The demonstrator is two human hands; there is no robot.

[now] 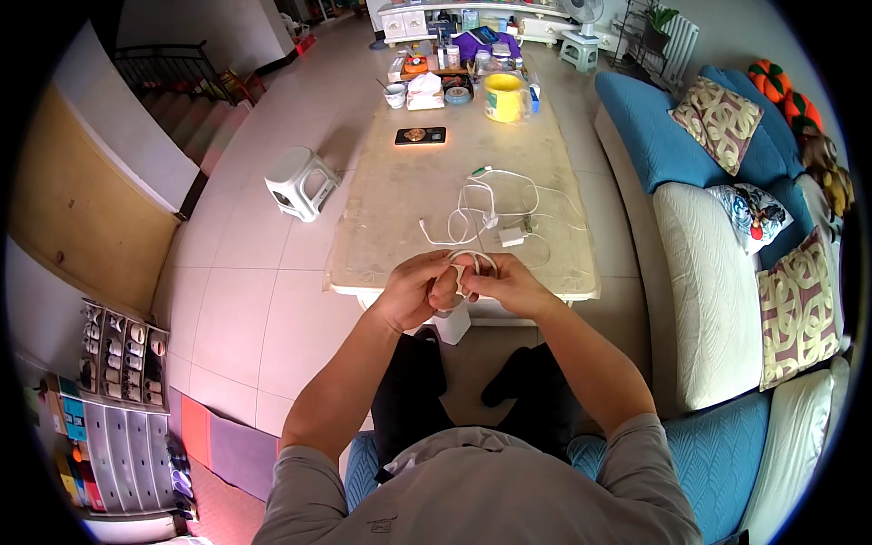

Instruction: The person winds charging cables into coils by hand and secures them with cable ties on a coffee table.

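Both hands meet just over the near edge of the table. My left hand [425, 283] is closed on a white cable [474, 253] that is bent into a small loop. My right hand [502, 287] pinches the same loop from the other side. Beyond them, loose white cables [491, 221] lie tangled on the table [381, 209], with a white charger plug [511, 236] at their near end. A black phone [421, 136] lies farther back.
A yellow container [503, 98], a tissue pack [424, 91] and a cup [395, 95] stand at the table's far end. To the left is a white stool [302, 183]. A blue and white sofa [708, 300] runs along the right.
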